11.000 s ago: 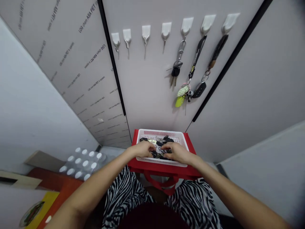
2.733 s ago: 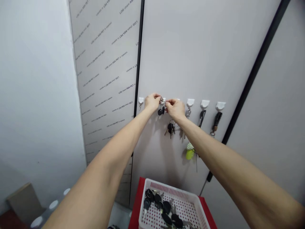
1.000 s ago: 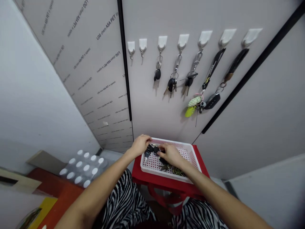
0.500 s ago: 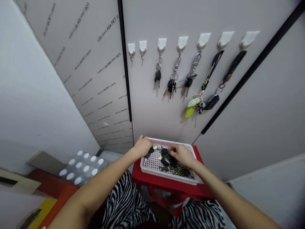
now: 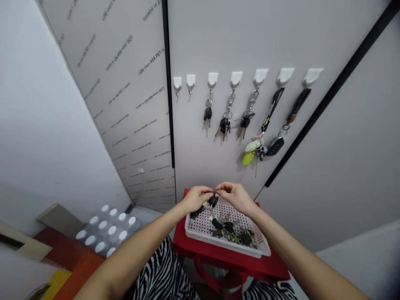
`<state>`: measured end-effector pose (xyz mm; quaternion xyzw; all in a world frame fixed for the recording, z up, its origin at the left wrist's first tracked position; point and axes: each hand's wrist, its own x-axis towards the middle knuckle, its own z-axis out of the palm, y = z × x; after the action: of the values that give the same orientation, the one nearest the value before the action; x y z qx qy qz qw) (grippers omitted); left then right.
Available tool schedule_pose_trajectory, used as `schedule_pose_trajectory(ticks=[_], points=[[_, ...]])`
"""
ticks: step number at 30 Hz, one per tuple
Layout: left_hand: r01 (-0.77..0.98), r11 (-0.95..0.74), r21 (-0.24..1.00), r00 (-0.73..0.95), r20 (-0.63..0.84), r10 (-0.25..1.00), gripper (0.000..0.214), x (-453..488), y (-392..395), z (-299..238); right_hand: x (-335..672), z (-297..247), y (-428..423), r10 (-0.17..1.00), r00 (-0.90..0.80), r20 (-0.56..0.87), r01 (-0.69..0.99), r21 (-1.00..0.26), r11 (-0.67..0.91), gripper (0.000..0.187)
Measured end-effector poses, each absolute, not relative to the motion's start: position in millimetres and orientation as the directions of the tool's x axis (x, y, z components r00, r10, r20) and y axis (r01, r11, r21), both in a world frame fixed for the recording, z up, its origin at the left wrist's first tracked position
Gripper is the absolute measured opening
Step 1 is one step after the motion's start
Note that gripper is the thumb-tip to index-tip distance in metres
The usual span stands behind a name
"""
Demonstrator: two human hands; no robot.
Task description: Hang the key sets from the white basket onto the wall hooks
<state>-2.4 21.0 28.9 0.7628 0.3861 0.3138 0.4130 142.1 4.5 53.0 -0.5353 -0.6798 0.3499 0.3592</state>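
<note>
A bunch of dark-headed keys (image 5: 213,200) hangs between my two hands, over the back of a white perforated basket (image 5: 225,248). My left hand (image 5: 198,197) pinches the bunch from the left. From the right, the fingertips of my right hand (image 5: 233,196) close on its upper part, and the two hands nearly meet. Another dark key (image 5: 196,213) lies in the basket below my left hand. More keys (image 5: 229,227), some black-headed and some brass, are heaped toward the basket's front right. The fingers partly hide the held bunch.
The basket rests on a red bag (image 5: 184,241) by my knees. On the grey cabinet door, several white hooks (image 5: 236,78) hold key rings (image 5: 224,123); two hooks at left hold nothing. White-capped bottles (image 5: 112,229) stand on the floor at left.
My right hand has lifted a bunch of keys from the heap toward the back left. My left hand has come to meet it, and the view has tilted upward.
</note>
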Motion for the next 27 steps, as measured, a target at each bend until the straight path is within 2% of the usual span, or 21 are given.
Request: schedule_pose_trajectory(ticks=[5,8,11,13,17,21,27], points=[[0.232,-0.263,0.936,0.29,0.191,0.938,0.018,-8.2,33.3,36.6,124.1,64.2,22.2,0.971,-0.104,0.213,0.401,-0.885,0.237,0.014],[0.251,-0.318,0.914,0.168,0.283,0.944,0.013,-19.0,41.7,51.0,106.6,79.4,34.7,0.958,-0.099,0.268,0.395,-0.873,0.285,0.014],[0.258,-0.414,0.873,0.027,0.422,0.906,0.011,-33.6,47.5,73.3,86.1,103.7,43.4,0.918,-0.142,0.37,0.406,-0.824,0.395,0.014],[0.248,-0.437,0.864,-0.037,0.46,0.887,0.011,-43.7,50.1,90.7,73.9,119.8,47.2,0.886,-0.172,0.43,0.414,-0.785,0.461,0.014],[0.248,-0.454,0.856,-0.087,0.486,0.869,0.012,-59.7,59.7,124.2,58.0,141.6,55.7,0.847,-0.214,0.487,0.388,-0.753,0.531,0.017],[0.235,-0.513,0.826,-0.088,0.544,0.835,0.01,-65.4,78.5,155.7,51.8,162.2,70.2,0.826,-0.148,0.544,0.384,-0.738,0.555,0.017],[-0.047,-0.433,0.9,-0.164,0.42,0.892,0.005,-56.3,106.4,209.2,41.8,213.8,101.6,0.831,0.092,0.549,0.257,-0.819,0.513,0.012]])
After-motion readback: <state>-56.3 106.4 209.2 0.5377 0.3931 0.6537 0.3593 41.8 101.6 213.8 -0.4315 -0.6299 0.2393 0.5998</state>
